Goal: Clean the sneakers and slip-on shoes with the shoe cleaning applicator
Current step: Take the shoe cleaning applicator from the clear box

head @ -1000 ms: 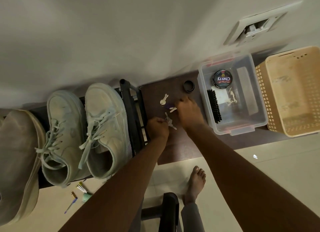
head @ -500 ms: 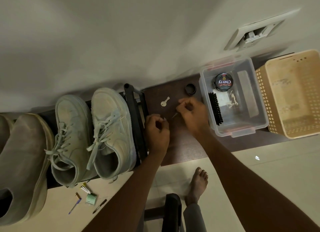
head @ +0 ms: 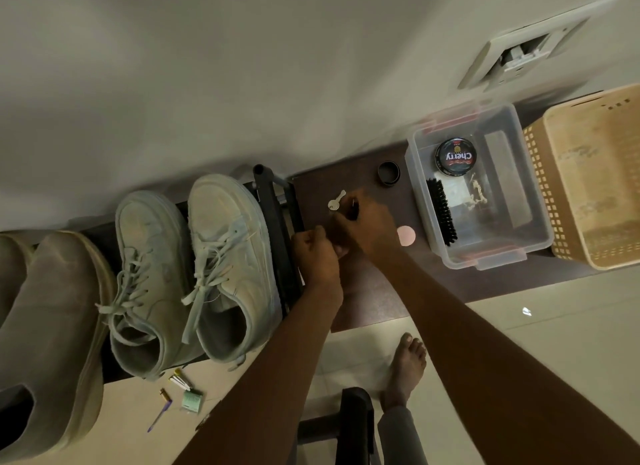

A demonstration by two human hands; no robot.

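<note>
Pale grey lace-up sneakers (head: 194,274) sit at nine o'clock of both curled hands, left hand (head: 317,256) and right hand (head: 363,227), pinching something unclear; fumbling could knock the silver key (head: 336,201) off the dark-brown shelf (head: 388,284).

Two pale laced sneakers (head: 194,274) are sitting side by side on the rack, toes pointing to twelve o'clock. Tan slip-on shoes (head: 48,326) are lying at their nine o'clock.

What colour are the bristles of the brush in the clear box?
The brush has black bristles, seen best in the head view.
</note>
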